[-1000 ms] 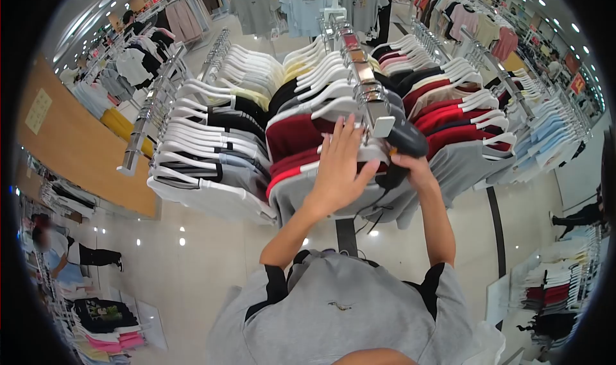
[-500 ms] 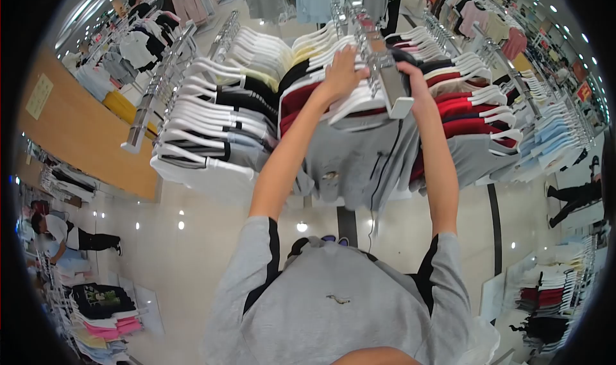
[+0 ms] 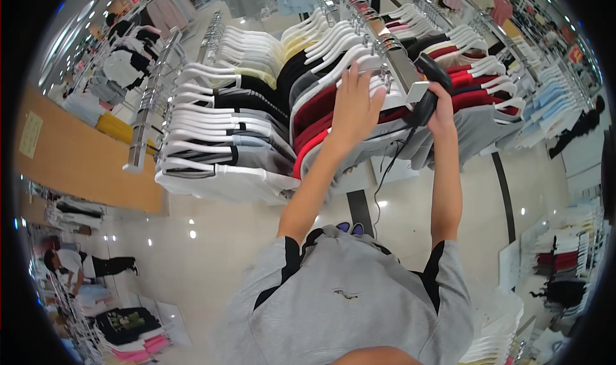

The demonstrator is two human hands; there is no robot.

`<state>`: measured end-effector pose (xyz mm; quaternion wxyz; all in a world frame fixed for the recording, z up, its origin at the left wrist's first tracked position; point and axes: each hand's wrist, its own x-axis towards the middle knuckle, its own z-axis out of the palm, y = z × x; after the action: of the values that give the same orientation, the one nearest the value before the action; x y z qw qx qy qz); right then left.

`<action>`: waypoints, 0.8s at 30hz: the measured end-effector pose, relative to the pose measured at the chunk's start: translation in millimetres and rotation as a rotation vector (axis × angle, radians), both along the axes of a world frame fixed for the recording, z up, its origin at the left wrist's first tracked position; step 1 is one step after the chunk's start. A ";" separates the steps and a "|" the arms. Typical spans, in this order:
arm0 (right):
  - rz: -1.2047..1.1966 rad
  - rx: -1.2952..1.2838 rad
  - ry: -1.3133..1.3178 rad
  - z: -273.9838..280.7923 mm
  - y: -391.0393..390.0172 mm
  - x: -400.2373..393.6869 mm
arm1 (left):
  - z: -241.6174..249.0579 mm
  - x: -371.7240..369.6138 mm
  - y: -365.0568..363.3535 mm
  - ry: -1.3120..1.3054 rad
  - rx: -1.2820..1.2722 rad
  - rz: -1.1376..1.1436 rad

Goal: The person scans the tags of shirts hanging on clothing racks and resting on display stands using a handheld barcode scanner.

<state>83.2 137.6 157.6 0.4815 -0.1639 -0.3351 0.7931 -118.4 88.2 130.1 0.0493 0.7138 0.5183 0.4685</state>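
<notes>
My right hand (image 3: 441, 108) is wrapped round a black corded device (image 3: 423, 108), just right of the front end of the middle metal rail (image 3: 401, 73). Its black cable (image 3: 385, 176) hangs down toward the floor. My left hand (image 3: 355, 108) has its fingers stretched out over the front hangers of the middle rack and grips nothing that I can see; whether it touches them is unclear. Beneath and beside it hang red shirts (image 3: 314, 111) and grey shirts (image 3: 369, 148) on white hangers.
More hangers fill the left rack, with a white shirt (image 3: 237, 180) in front, and the right rack, with a grey shirt (image 3: 487, 127). A wooden panel (image 3: 83, 153) stands at the left. A person (image 3: 77, 265) is at the lower left, another (image 3: 581, 127) at the right.
The device in my right hand has come forward and right, into fuller view. My left hand has moved slightly right and down, and the front grey shirts have shifted right, exposing more red ones.
</notes>
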 end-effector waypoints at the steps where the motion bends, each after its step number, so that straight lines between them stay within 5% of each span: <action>1: -0.182 0.051 -0.100 -10.9 -8.4 2.5 | -0.1 1.6 -13.9 0.004 -0.002 -0.025; 4: -0.473 0.191 -0.374 -21.6 -59.5 16.9 | -3.2 11.8 -55.4 0.188 0.056 0.225; 7: -0.468 0.291 -0.545 -56.1 -120.5 36.4 | -29.0 21.0 -78.4 0.035 0.130 0.185; 9: -0.452 0.086 -0.494 -97.0 -165.7 46.9 | -41.0 31.5 -96.9 0.046 0.242 0.145; 12: -0.618 -0.275 -0.608 -156.8 -249.1 58.0 | -68.2 73.5 -116.9 -0.175 0.104 -0.283; 13: -0.711 -0.376 -0.646 -174.7 -279.1 59.0 | -79.1 90.2 -119.8 -0.181 0.094 -0.362; 15: -0.895 -0.492 -0.659 -212.9 -342.5 61.0 | -104.4 124.6 -130.2 -0.148 -0.311 -0.849; 18: -1.153 -0.693 -0.718 -215.7 -413.9 51.5 | -130.4 178.1 -158.1 -0.022 -0.525 -1.158; 22: -1.521 -0.815 -1.007 -235.9 -493.6 36.9 | -161.9 230.8 -215.1 0.405 -0.315 -1.444; 24: -1.698 -0.906 -0.802 -217.9 -513.0 27.3 | -169.4 251.8 -252.7 0.484 -0.280 -1.620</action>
<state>110.4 -375.4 -60.3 0.6277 -0.7626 0.0839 0.1323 133.3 -164.5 -39.3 0.3446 0.9315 -0.1023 0.0550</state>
